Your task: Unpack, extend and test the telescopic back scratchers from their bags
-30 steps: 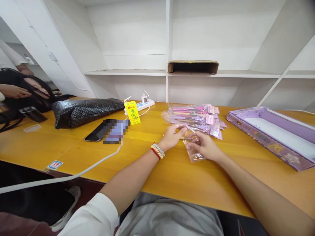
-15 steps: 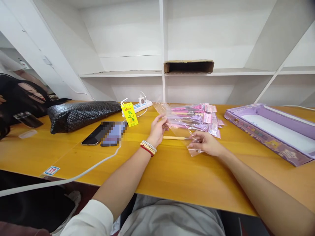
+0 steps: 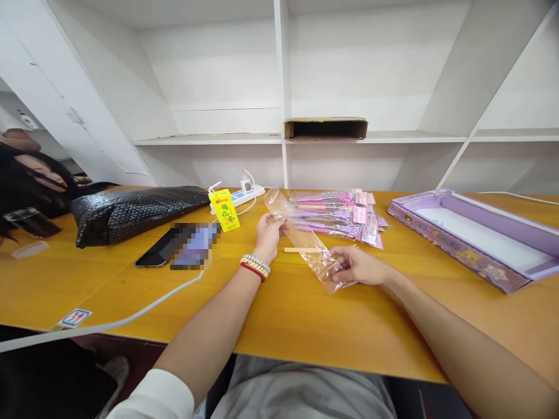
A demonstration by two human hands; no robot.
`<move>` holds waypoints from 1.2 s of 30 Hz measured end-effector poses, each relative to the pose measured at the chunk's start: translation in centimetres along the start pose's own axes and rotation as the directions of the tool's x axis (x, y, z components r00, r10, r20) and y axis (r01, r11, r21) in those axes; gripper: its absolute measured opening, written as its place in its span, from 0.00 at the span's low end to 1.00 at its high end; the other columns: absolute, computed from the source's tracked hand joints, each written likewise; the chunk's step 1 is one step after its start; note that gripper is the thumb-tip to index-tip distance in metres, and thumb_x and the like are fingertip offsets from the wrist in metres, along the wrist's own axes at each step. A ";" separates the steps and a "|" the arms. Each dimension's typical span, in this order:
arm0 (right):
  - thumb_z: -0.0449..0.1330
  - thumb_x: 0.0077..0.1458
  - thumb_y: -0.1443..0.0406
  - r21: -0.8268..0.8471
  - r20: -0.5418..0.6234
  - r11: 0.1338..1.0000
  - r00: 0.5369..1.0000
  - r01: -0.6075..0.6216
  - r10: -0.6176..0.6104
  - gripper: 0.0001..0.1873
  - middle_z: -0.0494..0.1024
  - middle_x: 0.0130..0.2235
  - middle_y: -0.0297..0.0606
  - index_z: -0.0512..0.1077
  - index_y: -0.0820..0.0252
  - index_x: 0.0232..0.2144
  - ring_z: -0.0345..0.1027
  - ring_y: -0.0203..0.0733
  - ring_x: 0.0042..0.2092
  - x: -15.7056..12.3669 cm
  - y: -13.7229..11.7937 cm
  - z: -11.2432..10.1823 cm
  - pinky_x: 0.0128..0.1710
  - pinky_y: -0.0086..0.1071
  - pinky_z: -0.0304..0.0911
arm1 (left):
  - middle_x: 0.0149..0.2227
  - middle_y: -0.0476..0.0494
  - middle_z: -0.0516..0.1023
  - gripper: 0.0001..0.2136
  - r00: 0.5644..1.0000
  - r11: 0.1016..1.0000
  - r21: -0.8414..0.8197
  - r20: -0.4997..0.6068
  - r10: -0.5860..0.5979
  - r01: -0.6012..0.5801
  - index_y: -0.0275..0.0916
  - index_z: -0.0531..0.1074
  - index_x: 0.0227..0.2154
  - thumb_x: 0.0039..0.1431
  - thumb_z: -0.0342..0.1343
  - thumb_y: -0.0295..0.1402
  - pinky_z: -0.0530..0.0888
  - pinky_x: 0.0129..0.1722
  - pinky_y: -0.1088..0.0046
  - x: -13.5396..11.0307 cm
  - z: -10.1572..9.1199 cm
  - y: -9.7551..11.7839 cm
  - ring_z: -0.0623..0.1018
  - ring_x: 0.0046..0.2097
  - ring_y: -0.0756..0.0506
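Note:
My left hand (image 3: 266, 231) pinches the far end of a clear plastic sleeve (image 3: 301, 238) and lifts it off the wooden table (image 3: 279, 308). My right hand (image 3: 354, 265) holds the near end of the same sleeve down on the table, fingers closed on it. A thin wooden stick (image 3: 301, 250) lies under the sleeve between my hands. Just beyond lies a pile of pink and purple packaged items (image 3: 338, 212).
A purple box (image 3: 476, 235) lies at the right. A yellow drink carton (image 3: 223, 210), a power strip (image 3: 244, 194), a phone (image 3: 157, 249), a black bag (image 3: 131, 210) and a white cable (image 3: 131, 317) sit at the left. Another person (image 3: 26, 177) is at the far left. White shelves stand behind, holding a cardboard box (image 3: 325, 128).
My left hand has drawn the sleeve's far end up and to the left, stretching it out. My right hand stayed on the near end. The wooden stick now shows on the table.

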State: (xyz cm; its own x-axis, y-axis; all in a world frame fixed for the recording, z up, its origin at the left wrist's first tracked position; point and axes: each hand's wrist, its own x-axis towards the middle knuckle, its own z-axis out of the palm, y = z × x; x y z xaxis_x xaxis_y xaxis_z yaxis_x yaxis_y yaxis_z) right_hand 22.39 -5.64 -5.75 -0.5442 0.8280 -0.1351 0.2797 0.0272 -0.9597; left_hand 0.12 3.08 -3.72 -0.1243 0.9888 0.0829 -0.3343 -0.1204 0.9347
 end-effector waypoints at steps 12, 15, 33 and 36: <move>0.64 0.43 0.62 0.047 -0.265 0.991 0.958 0.123 -0.107 0.24 0.73 0.27 0.31 0.61 0.59 0.42 0.66 0.34 0.26 0.8 0.5 0.3 0.26 0.28 0.60 | 0.33 0.45 0.75 0.16 0.856 0.917 0.230 0.484 0.183 -0.326 0.36 0.65 0.41 0.54 0.53 0.42 0.70 0.36 0.73 -2.1 1.4 -1.1 0.74 0.34 0.49; 0.63 0.44 0.62 0.005 -0.369 0.987 0.918 0.158 -0.145 0.23 0.72 0.26 0.30 0.61 0.59 0.42 0.65 0.34 0.25 1.1 0.6 0.3 0.25 0.28 0.58 | 0.40 0.42 0.75 0.19 0.805 0.811 0.374 0.564 0.187 -0.450 0.37 0.64 0.46 0.58 0.47 0.44 0.69 0.40 0.69 -3.0 1.6 -0.9 0.74 0.40 0.46; 0.60 0.43 0.66 0.062 -0.311 0.991 0.946 0.122 -0.097 0.18 0.69 0.24 0.30 0.67 0.61 0.41 0.60 0.31 0.23 0.3 -0.3 -0.7 0.23 0.27 0.54 | 0.55 0.31 0.55 0.35 0.487 0.098 0.574 0.579 0.654 -0.813 0.34 0.45 0.58 0.49 0.55 0.32 0.59 0.56 0.54 -2.2 0.6 -1.0 0.57 0.59 0.37; 0.60 0.42 0.68 0.166 -0.223 0.981 0.973 0.100 -0.061 0.27 0.70 0.23 0.29 0.65 0.59 0.48 0.59 0.30 0.21 -0.2 -0.7 -1.2 0.20 0.25 0.51 | 0.60 0.30 0.45 0.40 0.414 0.031 0.575 0.550 0.725 -0.818 0.38 0.37 0.59 0.48 0.56 0.32 0.53 0.58 0.50 -1.9 0.4 -1.1 0.48 0.62 0.35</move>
State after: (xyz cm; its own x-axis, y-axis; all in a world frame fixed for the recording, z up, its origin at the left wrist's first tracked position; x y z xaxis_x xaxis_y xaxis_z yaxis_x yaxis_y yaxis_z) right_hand 23.27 -5.19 -4.78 -0.3698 0.9290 -0.0176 0.0882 0.0162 -0.9960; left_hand 1.11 1.33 -4.81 0.2204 0.3711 0.9020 0.6282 -0.7615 0.1598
